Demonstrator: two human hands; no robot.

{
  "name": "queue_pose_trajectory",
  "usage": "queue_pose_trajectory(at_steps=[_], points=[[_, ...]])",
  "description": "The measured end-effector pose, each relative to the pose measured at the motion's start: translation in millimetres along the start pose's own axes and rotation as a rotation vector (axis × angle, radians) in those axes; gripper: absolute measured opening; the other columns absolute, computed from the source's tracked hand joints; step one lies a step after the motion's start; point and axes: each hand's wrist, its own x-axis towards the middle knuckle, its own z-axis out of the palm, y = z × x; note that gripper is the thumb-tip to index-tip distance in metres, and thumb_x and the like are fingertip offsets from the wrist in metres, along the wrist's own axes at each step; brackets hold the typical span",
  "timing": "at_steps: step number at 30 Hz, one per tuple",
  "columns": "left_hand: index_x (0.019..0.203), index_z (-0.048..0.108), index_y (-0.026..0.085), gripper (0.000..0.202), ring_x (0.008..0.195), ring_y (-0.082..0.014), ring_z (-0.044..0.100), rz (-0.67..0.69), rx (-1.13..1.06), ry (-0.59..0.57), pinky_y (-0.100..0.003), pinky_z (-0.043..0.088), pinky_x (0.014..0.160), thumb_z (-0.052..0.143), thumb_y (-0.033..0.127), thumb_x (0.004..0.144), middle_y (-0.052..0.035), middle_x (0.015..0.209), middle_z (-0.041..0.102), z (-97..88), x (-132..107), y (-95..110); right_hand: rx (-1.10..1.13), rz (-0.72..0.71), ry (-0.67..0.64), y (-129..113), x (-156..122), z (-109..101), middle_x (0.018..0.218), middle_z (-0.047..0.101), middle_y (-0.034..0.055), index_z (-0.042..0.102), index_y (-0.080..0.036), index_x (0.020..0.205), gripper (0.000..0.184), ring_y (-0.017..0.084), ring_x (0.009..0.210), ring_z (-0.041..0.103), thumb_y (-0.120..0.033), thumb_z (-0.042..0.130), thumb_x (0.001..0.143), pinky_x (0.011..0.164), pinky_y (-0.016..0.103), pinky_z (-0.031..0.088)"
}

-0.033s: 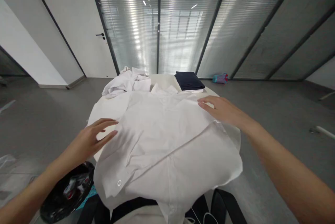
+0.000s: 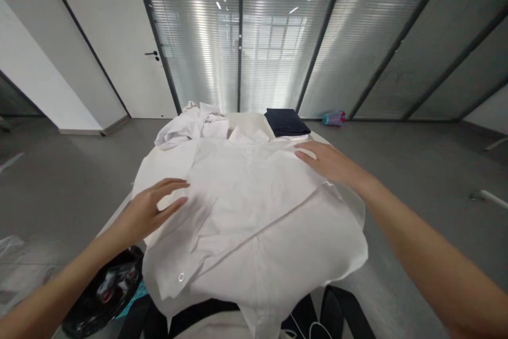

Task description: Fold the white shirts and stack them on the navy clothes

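A white shirt (image 2: 254, 191) lies spread over the table, its collar at the far end and its lower edge hanging over the near side. One sleeve is folded across the body, and a button shows near its cuff at the lower left. My left hand (image 2: 153, 204) is over the shirt's left side, thumb and fingers apart, holding nothing. Over the right shoulder area is my right hand (image 2: 327, 159), fingers stretched out and thumb apart. Whether its fingertips touch the cloth I cannot tell.
A crumpled white garment (image 2: 194, 125) lies at the table's far left. Folded dark blue cloth (image 2: 286, 122) sits on white cloth at the far right. A black-lined bin (image 2: 107, 291) stands below left. On the floor beyond is a blue and pink basket (image 2: 334, 118).
My left hand has shifted slightly right over the shirt. My right hand has moved a little left and away from me. The shirt looks unmoved.
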Motion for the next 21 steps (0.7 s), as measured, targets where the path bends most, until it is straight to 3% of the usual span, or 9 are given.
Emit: queue_pose_trajectory(at_steps=[2, 4, 6, 9, 15, 18, 19, 21], points=[[0.122, 0.073, 0.029, 0.04, 0.129, -0.0324, 0.058, 0.191, 0.096, -0.179, -0.03, 0.059, 0.085, 0.073, 0.045, 0.085, -0.007, 0.14, 0.062, 29.6, 12, 3, -0.051, 0.057, -0.038, 8, 35, 26, 0.156, 0.045, 0.0109, 0.047, -0.018, 0.149, 0.057, 0.029, 0.143, 0.041, -0.05, 0.035, 0.104, 0.118, 0.042, 0.031], [0.138, 0.062, 0.031, 0.048, 0.145, -0.0324, 0.041, 0.38, 0.242, -0.367, -0.048, 0.038, 0.117, 0.064, 0.047, 0.093, -0.0063, 0.152, 0.051, 59.8, 18, -3, -0.087, 0.26, -0.091, 21, 63, 51, 0.161, 0.037, 0.0138, 0.039, -0.017, 0.153, 0.059, 0.03, 0.145, 0.036, -0.049, 0.033, 0.105, 0.116, 0.044, 0.031], [0.151, 0.047, 0.032, 0.06, 0.152, -0.0329, 0.025, 0.51, 0.398, -0.49, -0.057, 0.016, 0.124, 0.059, 0.051, 0.095, -0.0069, 0.162, 0.036, 81.7, 19, -14, -0.106, 0.467, -0.101, 34, 81, 72, 0.154, 0.043, 0.0213, 0.041, -0.012, 0.151, 0.059, 0.035, 0.139, 0.043, -0.048, 0.025, 0.106, 0.11, 0.048, 0.036], [0.159, 0.028, 0.033, 0.07, 0.154, -0.0333, 0.016, 0.581, 0.534, -0.529, -0.059, 0.01, 0.124, 0.054, 0.054, 0.097, -0.0079, 0.167, 0.021, 93.7, 15, -30, -0.145, 0.626, -0.062, 50, 87, 92, 0.143, 0.048, 0.0299, 0.045, -0.004, 0.145, 0.061, 0.04, 0.131, 0.048, -0.044, 0.018, 0.106, 0.102, 0.052, 0.039], [0.16, 0.023, 0.035, 0.069, 0.154, -0.0321, 0.016, 0.593, 0.529, -0.518, -0.056, 0.01, 0.125, 0.051, 0.053, 0.099, -0.0059, 0.167, 0.018, 90.6, 10, -31, -0.204, 0.629, -0.014, 66, 84, 111, 0.144, 0.045, 0.0237, 0.058, -0.015, 0.137, 0.05, 0.04, 0.132, 0.042, -0.043, 0.032, 0.105, 0.103, 0.053, 0.033], [0.156, 0.036, 0.036, 0.06, 0.153, -0.0291, 0.022, 0.513, 0.41, -0.562, -0.052, 0.014, 0.126, 0.053, 0.05, 0.099, -0.0035, 0.165, 0.027, 74.5, 19, -28, -0.23, 0.624, 0.018, 71, 86, 115, 0.141, 0.048, 0.0229, 0.06, -0.015, 0.135, 0.049, 0.04, 0.128, 0.044, -0.044, 0.036, 0.104, 0.101, 0.053, 0.034], [0.151, 0.045, 0.035, 0.055, 0.152, -0.0285, 0.025, 0.45, 0.344, -0.501, -0.049, 0.018, 0.125, 0.055, 0.048, 0.098, -0.0036, 0.163, 0.033, 62.5, 25, -30, -0.239, 0.621, 0.034, 73, 86, 116, 0.139, 0.049, 0.0226, 0.061, -0.015, 0.134, 0.049, 0.04, 0.127, 0.045, -0.044, 0.036, 0.103, 0.1, 0.053, 0.034], [0.134, 0.063, 0.03, 0.043, 0.147, -0.0274, 0.037, 0.243, 0.189, -0.176, -0.042, 0.031, 0.121, 0.063, 0.045, 0.093, -0.0059, 0.154, 0.048, 27.9, 39, -42, -0.243, 0.609, 0.053, 75, 87, 119, 0.137, 0.05, 0.0223, 0.062, -0.015, 0.132, 0.049, 0.04, 0.125, 0.046, -0.044, 0.036, 0.103, 0.099, 0.053, 0.034]])
